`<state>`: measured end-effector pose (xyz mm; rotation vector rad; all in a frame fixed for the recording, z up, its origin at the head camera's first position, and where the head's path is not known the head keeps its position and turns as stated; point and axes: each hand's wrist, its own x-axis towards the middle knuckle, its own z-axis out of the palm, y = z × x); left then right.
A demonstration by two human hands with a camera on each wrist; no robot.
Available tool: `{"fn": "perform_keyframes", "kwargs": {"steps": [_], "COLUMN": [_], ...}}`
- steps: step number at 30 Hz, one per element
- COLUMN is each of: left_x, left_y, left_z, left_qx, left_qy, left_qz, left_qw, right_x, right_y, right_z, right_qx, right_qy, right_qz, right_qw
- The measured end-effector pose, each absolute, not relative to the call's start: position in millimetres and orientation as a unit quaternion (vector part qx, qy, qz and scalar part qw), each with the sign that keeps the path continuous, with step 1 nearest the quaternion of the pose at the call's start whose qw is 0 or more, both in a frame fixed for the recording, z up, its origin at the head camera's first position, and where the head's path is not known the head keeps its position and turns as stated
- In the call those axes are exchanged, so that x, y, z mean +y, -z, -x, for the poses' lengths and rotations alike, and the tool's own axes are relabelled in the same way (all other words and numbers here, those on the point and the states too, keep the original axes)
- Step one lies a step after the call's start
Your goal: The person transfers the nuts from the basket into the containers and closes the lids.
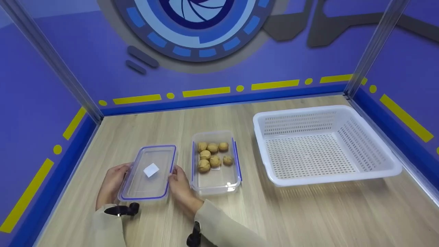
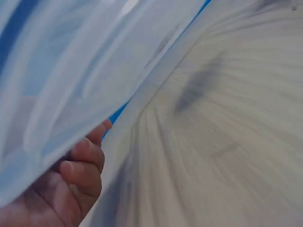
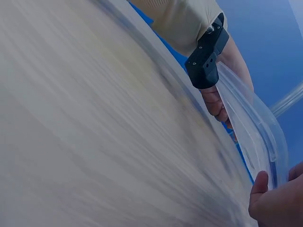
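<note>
Both hands hold a clear plastic lid (image 1: pixel 137 185) with a blue-purple seal and a small white label, tilted over the left part of the table. My left hand (image 1: pixel 111 183) grips its left edge; in the left wrist view the curled fingers (image 2: pixel 85 170) show at the lid's underside. On the opposite edge my right hand (image 1: pixel 181 188) pinches the lid, thumb on one face in the right wrist view. Just right of that hand stands an uncovered clear plastic box (image 1: pixel 216 190) with blue-purple side strips. Several walnuts (image 1: pixel 212 148) lie in its far half.
A large white perforated basket (image 1: pixel 325 179) stands on the right of the wood-grain table (image 1: pixel 236 219). Blue printed panels (image 1: pixel 205 82) with metal corner posts enclose the table at the back and both sides.
</note>
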<state>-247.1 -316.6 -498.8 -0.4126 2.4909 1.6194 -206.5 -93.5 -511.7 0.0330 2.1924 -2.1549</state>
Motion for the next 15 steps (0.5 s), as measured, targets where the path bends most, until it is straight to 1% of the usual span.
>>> {"fn": "perform_keyframes", "kwargs": {"steps": [4, 9, 15], "left_x": [-317.1, -311.4, -302.7], "left_y": [490.6, 480.5, 469.2], "left_z": [247.9, 248.4, 245.4], "left_qx": [0.824, 0.821, 0.797], "left_qy": [-0.546, -0.549, -0.588], "left_qz": [0.151, 0.157, 0.140], "left_qw": [0.035, -0.003, -0.003], "right_x": [-89.0, -81.4, -69.1], "right_y": [503.6, 494.5, 483.6], "right_z": [206.8, 208.8, 212.6], "right_qx": [0.722, 0.727, 0.715], "right_qy": [0.691, 0.685, 0.696], "right_qz": [0.009, 0.018, 0.042], "right_qw": [0.033, 0.046, 0.053]}}
